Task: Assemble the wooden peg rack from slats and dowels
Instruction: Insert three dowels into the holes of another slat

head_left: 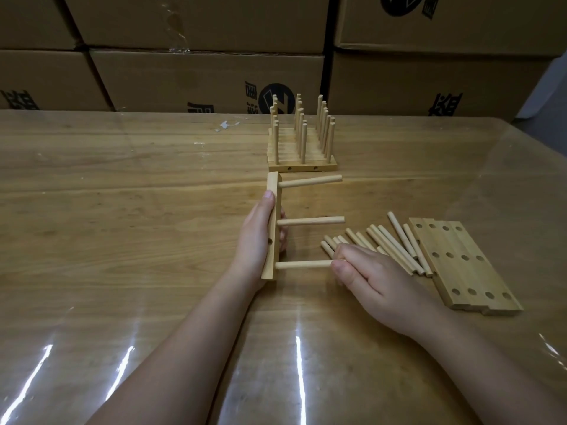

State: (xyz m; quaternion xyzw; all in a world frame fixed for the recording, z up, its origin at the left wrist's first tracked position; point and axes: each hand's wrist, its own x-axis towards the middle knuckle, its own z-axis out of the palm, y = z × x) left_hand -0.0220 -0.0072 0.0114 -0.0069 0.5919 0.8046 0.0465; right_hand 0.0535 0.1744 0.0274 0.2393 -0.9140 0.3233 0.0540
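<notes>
Head view: left grip clamps the slat, right grip pinches its nearest dowel.

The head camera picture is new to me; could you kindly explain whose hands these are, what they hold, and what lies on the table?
There is no machine here. A person works with bare hands, and the single picture comes from a camera worn on the head, looking forward and down.

The left hand grips a wooden slat stood on its edge, with three dowels sticking out of it sideways. The fingers of the right hand pinch the free end of the nearest dowel.

On the table, to the right, lie a heap of loose dowels and some flat slats with holes. Further back stand finished slats with upright pegs, in front of stacked cardboard boxes.
</notes>
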